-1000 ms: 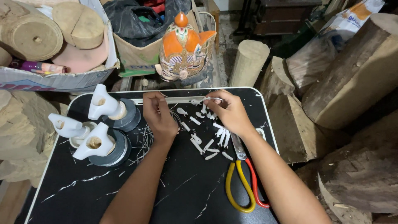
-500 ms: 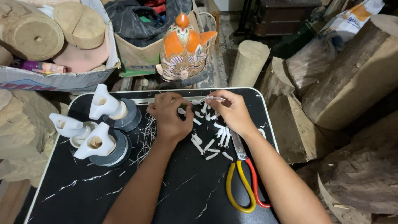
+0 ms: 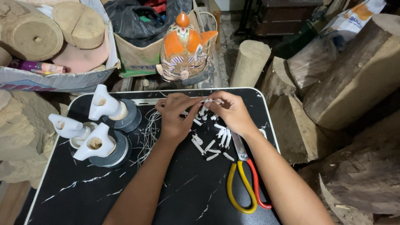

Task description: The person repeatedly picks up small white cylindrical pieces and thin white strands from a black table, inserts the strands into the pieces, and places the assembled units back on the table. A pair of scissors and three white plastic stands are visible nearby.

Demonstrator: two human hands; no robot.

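My left hand [image 3: 177, 116] and my right hand [image 3: 231, 110] meet over the far middle of a black tray table [image 3: 104, 196]. Together their fingertips pinch one small white piece [image 3: 207, 101] between them. Under and beside the hands lie several short white pieces [image 3: 216, 141] scattered on the black top. Thin pale strands [image 3: 148, 133] lie left of my left hand. Scissors with one yellow and one red handle [image 3: 246, 183] rest near my right forearm.
Three white carved figures stand on dark tape rolls [image 3: 110, 143] at the table's left. Behind the table sits an orange painted mask [image 3: 185, 50], a cardboard box of wooden discs [image 3: 50, 37] and a pale log [image 3: 250, 62]. Large rough wood blocks [image 3: 354, 79] crowd the right side.
My left hand has moved right and up from the table to meet my right hand at the small white piece. My right hand has stayed nearly in place.
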